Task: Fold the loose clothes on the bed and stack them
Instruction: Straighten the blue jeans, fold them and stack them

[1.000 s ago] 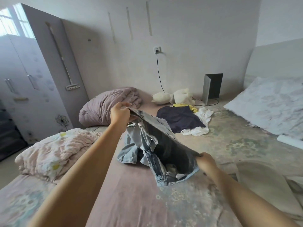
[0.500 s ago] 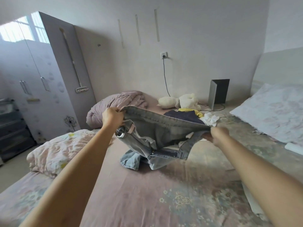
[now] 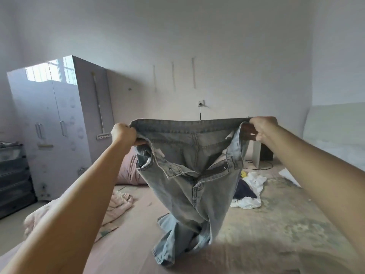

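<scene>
A pair of light blue jeans (image 3: 189, 175) hangs in the air in front of me, waistband stretched wide and fly open. My left hand (image 3: 124, 134) grips the waistband's left end and my right hand (image 3: 261, 128) grips its right end. The legs trail down and crumple on the bed (image 3: 266, 234). Behind the jeans, on the bed, lie a dark navy garment (image 3: 244, 191) and a white garment (image 3: 253, 182) with a bit of yellow cloth (image 3: 243, 173) beside them.
A pink floral quilt (image 3: 116, 208) lies bunched at the bed's left, a mauve duvet (image 3: 128, 173) behind it. A grey wardrobe (image 3: 51, 131) and dark drawers (image 3: 13, 178) stand at left. A dark box (image 3: 264, 153) and cable sit by the far wall. Pillow (image 3: 333, 143) at right.
Both hands have lifted the jeans from the bed and pulled the waistband wide apart; the legs now hang down. My head has tilted up, showing more wall.
</scene>
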Motion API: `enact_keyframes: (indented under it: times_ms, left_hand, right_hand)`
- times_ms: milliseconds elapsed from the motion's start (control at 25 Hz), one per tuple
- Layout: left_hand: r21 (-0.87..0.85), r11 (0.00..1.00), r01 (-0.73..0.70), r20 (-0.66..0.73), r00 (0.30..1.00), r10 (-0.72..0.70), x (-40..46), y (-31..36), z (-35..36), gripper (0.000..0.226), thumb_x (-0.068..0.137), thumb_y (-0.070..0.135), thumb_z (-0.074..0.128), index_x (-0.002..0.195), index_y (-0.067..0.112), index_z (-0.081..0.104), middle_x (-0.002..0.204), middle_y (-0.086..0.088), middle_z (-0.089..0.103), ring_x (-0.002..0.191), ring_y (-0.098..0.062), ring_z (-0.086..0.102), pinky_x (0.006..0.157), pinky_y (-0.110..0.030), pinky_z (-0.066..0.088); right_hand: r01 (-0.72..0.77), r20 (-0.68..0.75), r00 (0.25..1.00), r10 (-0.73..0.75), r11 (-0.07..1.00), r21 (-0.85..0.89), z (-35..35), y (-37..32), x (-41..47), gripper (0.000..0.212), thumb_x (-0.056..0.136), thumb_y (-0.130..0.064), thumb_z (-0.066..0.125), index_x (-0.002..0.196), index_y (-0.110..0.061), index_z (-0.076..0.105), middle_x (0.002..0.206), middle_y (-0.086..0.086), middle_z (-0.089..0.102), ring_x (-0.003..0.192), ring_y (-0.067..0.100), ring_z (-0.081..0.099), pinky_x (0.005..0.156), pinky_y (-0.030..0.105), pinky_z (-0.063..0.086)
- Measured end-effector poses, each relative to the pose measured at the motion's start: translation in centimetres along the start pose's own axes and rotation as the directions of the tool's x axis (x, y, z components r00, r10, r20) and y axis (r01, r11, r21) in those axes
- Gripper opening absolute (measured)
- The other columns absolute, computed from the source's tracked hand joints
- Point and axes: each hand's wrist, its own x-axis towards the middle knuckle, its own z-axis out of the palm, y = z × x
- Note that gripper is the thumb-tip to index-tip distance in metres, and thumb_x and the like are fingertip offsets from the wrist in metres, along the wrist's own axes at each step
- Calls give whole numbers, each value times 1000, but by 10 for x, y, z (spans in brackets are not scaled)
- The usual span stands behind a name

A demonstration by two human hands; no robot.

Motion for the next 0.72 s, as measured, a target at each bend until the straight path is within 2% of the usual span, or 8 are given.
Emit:
enact_keyframes:
  times_ms: [120,240,320,440,520,600,680,720]
  left_hand:
    - [-58,996,-69,-66,996,65,15,27,-4,25,85,-7,46,65,7,49,83,-11,61,72,-34,68,49,-36,58]
    - [-52,977,-208,-113,973,201,20,59,-11,26,80,2,55,59,14,48,64,-3,56,71,-23,65,72,-37,58]
    - [-9,963,-268,-58,962,267,23,79,-15,23,79,9,67,63,15,52,71,-5,57,65,-20,57,68,-30,54]
    - [-83,952,-295,150,941,305,21,100,-23,20,85,-4,61,69,8,59,83,-15,60,63,-20,57,67,-27,54]
    - [-172,960,-221,281,923,263,15,102,-30,22,90,-5,54,70,2,59,68,-15,60,46,-18,57,47,-20,50]
    - [58,938,-341,321,896,306,15,89,-33,21,83,3,69,66,6,59,48,-2,54,31,-10,45,33,-16,32]
    - [242,865,-440,359,869,342,17,65,-30,21,74,8,79,64,4,60,50,0,52,41,-10,44,40,-19,34]
    - [234,859,-455,385,855,348,14,54,-26,21,73,7,79,67,1,60,58,-4,55,51,-12,49,45,-19,39]
  right_hand:
    - [123,31,992,-123,992,5,7,-46,-10,19,81,13,53,72,-3,56,67,9,57,50,20,57,41,40,52]
    - [231,11,973,-231,973,-19,9,-81,-5,23,78,11,51,91,-2,65,74,9,58,59,22,57,69,42,57]
    - [298,8,954,-298,953,-55,8,-103,-3,24,75,12,50,87,-2,66,80,10,56,66,22,55,75,44,57]
    - [391,14,920,-391,919,-48,6,-132,3,27,76,14,47,68,-10,55,73,9,50,56,18,46,62,37,55]
    - [439,36,898,-438,896,-61,1,-139,8,28,78,13,46,65,-12,51,70,8,48,56,18,46,61,35,50]
    - [482,56,874,-482,848,-223,-10,-129,15,19,80,7,49,69,-8,55,72,10,51,65,25,52,62,33,46]
    - [449,73,870,-488,722,-527,-30,-106,26,6,81,2,53,78,-1,57,75,16,54,70,28,54,56,29,40]
    - [424,101,870,-483,628,-652,-41,-95,31,7,82,2,53,79,1,58,76,20,57,69,30,55,55,31,41]
